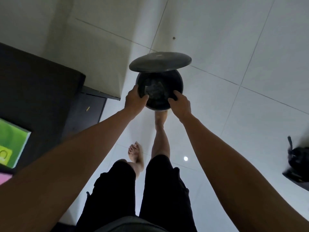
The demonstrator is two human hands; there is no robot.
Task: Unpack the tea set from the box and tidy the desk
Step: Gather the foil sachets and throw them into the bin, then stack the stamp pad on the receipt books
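With the bin (159, 91) at frame centre, lid (160, 62) up, my left hand (135, 99) & right hand (180, 102) curled over its rim, it's prob. light, stiff plastic, so rim grip suits.

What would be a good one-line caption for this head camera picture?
Both hands, left and right, grip the rim of a dark bin with its lid raised.

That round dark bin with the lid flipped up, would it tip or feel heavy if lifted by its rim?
Probably light: the round dark plastic bin looks thin-walled, with only some crumpled waste inside. The left hand and right hand grip opposite sides of the rim, which should keep it level. The raised lid may flap or shift the balance backwards.
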